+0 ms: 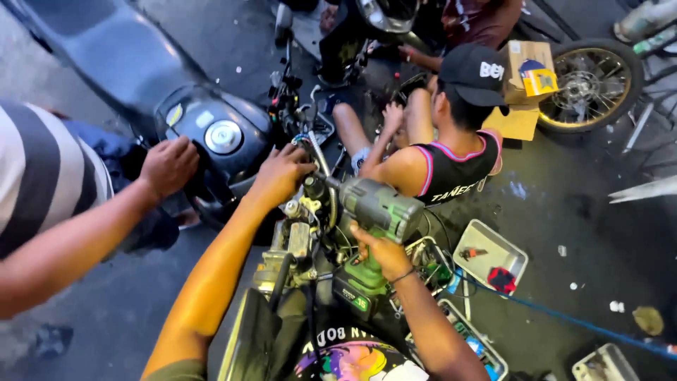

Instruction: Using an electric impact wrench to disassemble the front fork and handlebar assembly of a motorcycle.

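Note:
My right hand (pixel 384 252) grips the handle of a green and grey cordless impact wrench (pixel 377 203), whose nose points left into the motorcycle's steering area. My left hand (pixel 282 173) is curled over the steering head (pixel 310 190) among cables and brackets. The motorcycle's dark fuel tank (pixel 240 152) with a round silver cap lies just left of it. A hand (pixel 169 166) of a person in a striped shirt rests on that tank.
Another person in a black cap (pixel 474 70) sits on the ground beyond the bike, working low. Grey trays (pixel 511 257) of parts and tools lie at the right. A cardboard box (pixel 529 53), a spoked wheel (pixel 596 85) and a blue hose (pixel 564 319) are nearby.

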